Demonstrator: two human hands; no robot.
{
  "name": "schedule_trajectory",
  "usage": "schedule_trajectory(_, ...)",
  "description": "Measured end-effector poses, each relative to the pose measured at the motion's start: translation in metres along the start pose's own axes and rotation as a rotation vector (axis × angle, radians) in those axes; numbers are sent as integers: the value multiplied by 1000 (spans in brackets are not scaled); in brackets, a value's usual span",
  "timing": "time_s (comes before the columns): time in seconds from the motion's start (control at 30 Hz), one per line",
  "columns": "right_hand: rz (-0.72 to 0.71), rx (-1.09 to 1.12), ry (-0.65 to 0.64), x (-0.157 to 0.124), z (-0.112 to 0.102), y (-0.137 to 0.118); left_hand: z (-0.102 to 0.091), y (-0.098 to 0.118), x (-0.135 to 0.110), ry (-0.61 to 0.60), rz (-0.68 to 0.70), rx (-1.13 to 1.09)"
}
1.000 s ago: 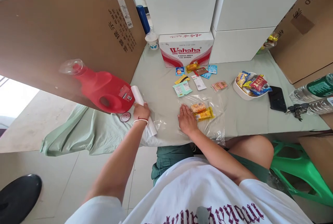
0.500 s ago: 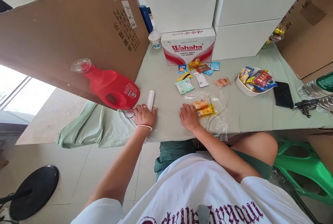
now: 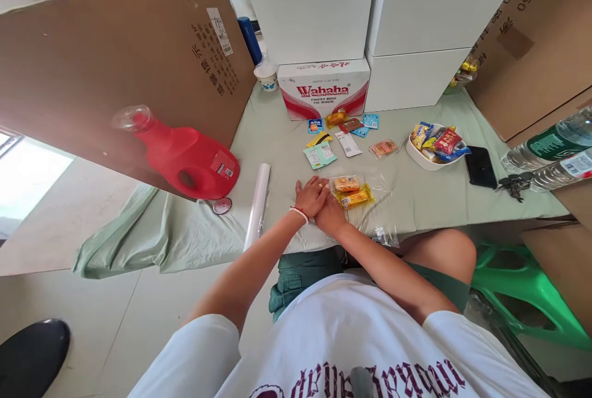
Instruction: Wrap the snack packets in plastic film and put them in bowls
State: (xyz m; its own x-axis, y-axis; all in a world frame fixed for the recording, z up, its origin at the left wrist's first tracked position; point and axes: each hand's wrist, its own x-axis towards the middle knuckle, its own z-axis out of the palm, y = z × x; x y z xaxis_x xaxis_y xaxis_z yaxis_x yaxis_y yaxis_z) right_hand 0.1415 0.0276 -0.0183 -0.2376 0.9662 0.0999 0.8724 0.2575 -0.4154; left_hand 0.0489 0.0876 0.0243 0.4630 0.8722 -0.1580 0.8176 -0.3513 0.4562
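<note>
My left hand (image 3: 311, 196), with a white bracelet and a red cord at the wrist, lies on the cloth with its fingers stretched out. It meets my right hand (image 3: 330, 215) at the left edge of a sheet of clear plastic film (image 3: 382, 200). The right hand's fingers are mostly hidden behind the left. Two packaged snacks rest on the film just right of my hands: an orange packet (image 3: 346, 184) and a yellow packet (image 3: 355, 197) below it. A white roll of film (image 3: 257, 205) lies lengthwise to the left, apart from my hands.
Several small packets (image 3: 320, 155) lie before a Wahaha box (image 3: 324, 91). To the right are a white bowl (image 3: 420, 157) of snacks, a phone (image 3: 481, 166), keys (image 3: 515, 184) and bottles (image 3: 555, 142). A red jug (image 3: 194, 160) and a round lid (image 3: 222, 205) sit left.
My left hand has left the roll and moved right to meet my right hand at the film. More of the roll and the round lid now show. The view has shifted slightly.
</note>
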Motion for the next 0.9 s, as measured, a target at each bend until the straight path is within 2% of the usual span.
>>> schedule_trajectory(0.1,0,-3,13,-1,-2,-5,1,-10,10,0,-89,-37)
schedule_trajectory(0.3,36,-65,-30,-6,-13,-20,5,-19,13,-8,-78,-57)
schedule_trajectory(0.5,182,-148,-80,-23,-36,-41,9,-22,11,60,-90,-35)
schedule_trajectory(0.57,136,-128,-110,-37,-39,-49,10,-24,14,66,-77,14)
schedule_trajectory(0.63,21,-77,-157,-55,-36,-55,9,-27,17,42,-68,41)
schedule_trajectory(0.77,-190,24,-277,-91,-26,-59,2,-35,23,-72,-48,56)
schedule_trajectory(0.83,-209,98,-330,-103,-33,-56,-1,-40,26,-150,-9,86)
schedule_trajectory(0.9,-239,236,-406,-106,-54,-49,-4,-45,28,-218,40,128)
